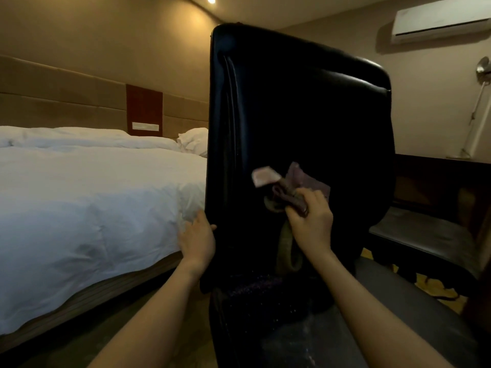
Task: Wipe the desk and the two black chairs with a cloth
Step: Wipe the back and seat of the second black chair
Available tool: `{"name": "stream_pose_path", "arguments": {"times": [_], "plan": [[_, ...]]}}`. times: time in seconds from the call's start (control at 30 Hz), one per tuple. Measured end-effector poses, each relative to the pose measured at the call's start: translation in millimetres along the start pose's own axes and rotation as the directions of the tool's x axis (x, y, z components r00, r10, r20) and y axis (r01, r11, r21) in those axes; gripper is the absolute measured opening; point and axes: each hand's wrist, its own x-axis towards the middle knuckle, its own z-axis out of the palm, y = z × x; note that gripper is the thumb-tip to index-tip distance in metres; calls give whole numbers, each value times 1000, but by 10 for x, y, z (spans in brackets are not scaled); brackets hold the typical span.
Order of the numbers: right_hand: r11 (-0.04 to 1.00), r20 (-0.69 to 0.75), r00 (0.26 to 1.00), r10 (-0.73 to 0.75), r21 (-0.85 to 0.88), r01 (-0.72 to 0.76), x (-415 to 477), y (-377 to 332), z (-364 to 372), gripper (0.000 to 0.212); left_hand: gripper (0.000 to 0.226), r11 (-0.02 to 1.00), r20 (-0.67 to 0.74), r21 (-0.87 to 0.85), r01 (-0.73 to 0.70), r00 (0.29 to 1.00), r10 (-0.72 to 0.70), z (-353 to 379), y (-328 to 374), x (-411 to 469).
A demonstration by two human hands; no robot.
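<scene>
Forearms lead the view: the right forearm (372,301) and left forearm (148,309) rise from its bottom edge.

Grip status: the right hand (310,216) is closed around a bunched purplish cloth (303,185) and presses it against the lower middle of the black chair back (292,102). A pale tag (265,176) sticks out at the cloth's upper left. A loose tail (287,248) hangs below the hand. The left hand (198,235) clasps the chair back's left edge near its lower corner, thumb on the near face.

Outward: a white duvet (79,208) lies just beside that left edge. A second black seat (425,235) stands beyond the right edge. Behind it, a dark wooden top (438,166) carries a lamp (478,107); I judge this top to be the desk.

Faults I anticipate:
1. Wiping pressure may turn or push the chair away, since only one hand steadies it, and only at one edge.
2. The hanging tail may drag over wiped areas or snag under the hand.
3. A stroke carried past the left edge may soil the duvet.
4. The bunched cloth offers a small contact face, so strips may be missed.

Containers: I see none, so there are no contents to report.
</scene>
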Motion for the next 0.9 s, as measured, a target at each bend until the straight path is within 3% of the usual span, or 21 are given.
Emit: {"name": "stream_pose_path", "arguments": {"times": [0.07, 0.1, 0.27, 0.37, 0.43, 0.5, 0.57, 0.7, 0.73, 0.83, 0.9], "plan": [[986, -152, 980, 130, 122, -112, 123, -236, 121, 29, 26, 1000, 19, 9, 0, 1000, 0, -22, 7, 21], [979, -144, 978, 149, 157, -126, 152, -326, 215, 30, 26, 1000, 32, 12, 8, 999, -9, -28, 9, 29], [961, 114, 981, 154, 215, -176, 98, -400, 472, 37, 23, 992, 32, -124, 20, 999, -16, -36, -21, -53], [984, 199, 980, 27, 170, -61, 76, -283, 313, 33, 29, 954, 69, -292, 69, 996, -51, -25, -36, -114], [995, 378, 925, -44, 95, 9, -114, -122, 198, 29, 38, 921, 118, -374, 108, 991, -68, -12, -49, -182], [999, 616, 787, -42, 18, 40, -381, 62, 81, 26, 44, 899, 157, -409, 158, 982, -101, 16, -71, -279], [993, 741, 671, -24, -60, 102, -559, 203, -19, 24, 48, 877, 217, -402, 262, 958, -186, 33, -98, -390], [986, 628, 771, 102, -165, 4, -546, 203, -63, 32, 49, 871, 448, -284, 401, 859, -249, 68, -150, -640], [979, 631, 765, 129, -205, 4, -572, 180, -39, 35, 48, 862, 498, -258, 437, 825, -269, 80, -154, -701], [913, 761, 605, 234, -386, 133, -822, 20, 144, 43, 49, 826, 569, -221, 519, 756, -323, 140, -218, -891], [891, 789, 523, 324, -439, 111, -981, -116, 353, 41, 49, 783, 597, -230, 578, 719, -356, 144, -266, -979]]}}
